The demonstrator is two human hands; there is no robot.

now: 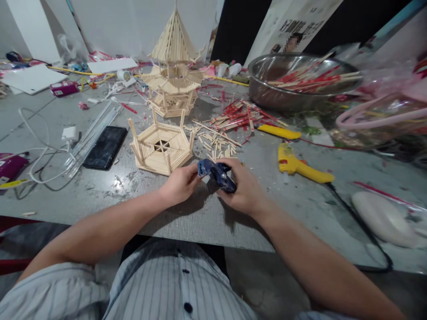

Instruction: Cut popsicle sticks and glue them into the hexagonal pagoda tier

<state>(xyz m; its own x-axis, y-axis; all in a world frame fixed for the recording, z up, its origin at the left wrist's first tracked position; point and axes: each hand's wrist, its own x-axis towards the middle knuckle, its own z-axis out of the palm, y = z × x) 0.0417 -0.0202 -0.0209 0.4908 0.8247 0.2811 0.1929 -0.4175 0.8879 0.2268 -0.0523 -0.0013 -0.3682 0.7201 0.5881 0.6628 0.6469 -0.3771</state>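
A dark blue hand tool (218, 174) is gripped by my right hand (243, 189), whose fingers wrap round its handles. My left hand (181, 183) is closed in a pinch at the tool's left end; what it pinches is too small to make out. Just beyond my left hand lies a hexagonal stick base (156, 155) with short upright posts. Behind that base rises a tiered stick pavilion (175, 58) with a pointed roof. Short cut stick pieces (216, 144) are scattered right behind the tool.
A black phone (105, 147) and white cables (43, 160) lie left. On the right are a yellow cutter (279, 131), a yellow glue gun (303, 170) with a black cord, and a metal basin (283, 95) holding sticks. Red-wrapped sticks (235, 116) are heaped mid-table.
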